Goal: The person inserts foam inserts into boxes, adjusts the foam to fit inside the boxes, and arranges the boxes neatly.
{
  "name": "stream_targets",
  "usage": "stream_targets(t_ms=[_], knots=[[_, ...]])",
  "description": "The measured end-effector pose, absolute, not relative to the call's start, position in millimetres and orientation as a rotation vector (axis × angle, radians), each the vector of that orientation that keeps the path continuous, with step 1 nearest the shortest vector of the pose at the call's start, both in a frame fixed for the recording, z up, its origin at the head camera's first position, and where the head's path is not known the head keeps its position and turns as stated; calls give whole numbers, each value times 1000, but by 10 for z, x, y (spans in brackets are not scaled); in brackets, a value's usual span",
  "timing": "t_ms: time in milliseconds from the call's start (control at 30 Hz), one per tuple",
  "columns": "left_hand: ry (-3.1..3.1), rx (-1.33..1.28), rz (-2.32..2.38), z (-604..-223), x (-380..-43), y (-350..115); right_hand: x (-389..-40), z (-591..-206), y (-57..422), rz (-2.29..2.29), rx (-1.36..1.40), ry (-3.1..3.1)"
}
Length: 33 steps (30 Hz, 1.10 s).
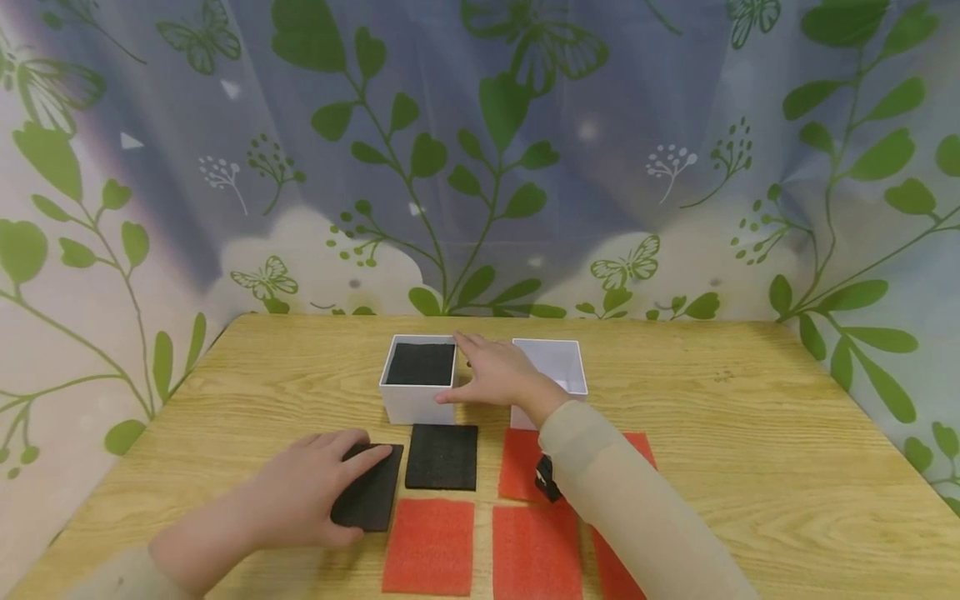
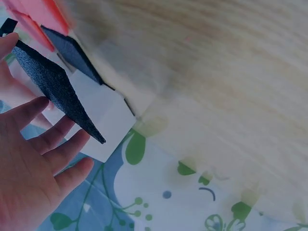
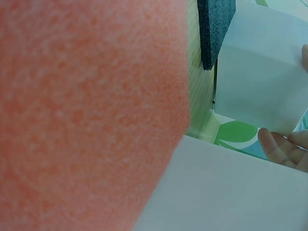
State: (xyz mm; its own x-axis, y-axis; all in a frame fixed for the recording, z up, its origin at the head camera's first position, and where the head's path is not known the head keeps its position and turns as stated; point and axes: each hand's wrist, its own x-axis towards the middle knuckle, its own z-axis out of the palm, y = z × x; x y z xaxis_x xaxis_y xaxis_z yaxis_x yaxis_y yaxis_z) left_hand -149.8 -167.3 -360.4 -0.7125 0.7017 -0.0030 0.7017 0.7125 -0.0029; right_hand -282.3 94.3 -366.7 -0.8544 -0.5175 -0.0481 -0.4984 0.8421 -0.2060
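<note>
My left hand (image 1: 300, 492) grips a black foam square (image 1: 375, 492) by its edges, thumb on the near side and fingers on the far side. The left wrist view shows this square (image 2: 53, 82) tilted, with fingers spread along it. My right hand (image 1: 498, 371) holds the right side of a white box (image 1: 416, 404), its thumb at the near corner and its fingertips at the far corner. Inside that box lies a black square (image 1: 422, 364). Another black foam square (image 1: 441, 457) rests on the table just in front of the box.
A second white box (image 1: 573, 367) stands to the right, partly behind my right wrist. Several red foam squares (image 1: 429, 546) lie on the wooden table (image 1: 247, 383) nearer to me, some under my right forearm. A leaf-patterned curtain (image 1: 465, 208) hangs behind the table.
</note>
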Motion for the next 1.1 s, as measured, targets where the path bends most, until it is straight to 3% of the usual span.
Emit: stream_targets(t_ms=[1100], knots=[[3024, 1260, -41, -3325, -1874, -1479, -2819, -3659, 937, -294, -791, 2925]])
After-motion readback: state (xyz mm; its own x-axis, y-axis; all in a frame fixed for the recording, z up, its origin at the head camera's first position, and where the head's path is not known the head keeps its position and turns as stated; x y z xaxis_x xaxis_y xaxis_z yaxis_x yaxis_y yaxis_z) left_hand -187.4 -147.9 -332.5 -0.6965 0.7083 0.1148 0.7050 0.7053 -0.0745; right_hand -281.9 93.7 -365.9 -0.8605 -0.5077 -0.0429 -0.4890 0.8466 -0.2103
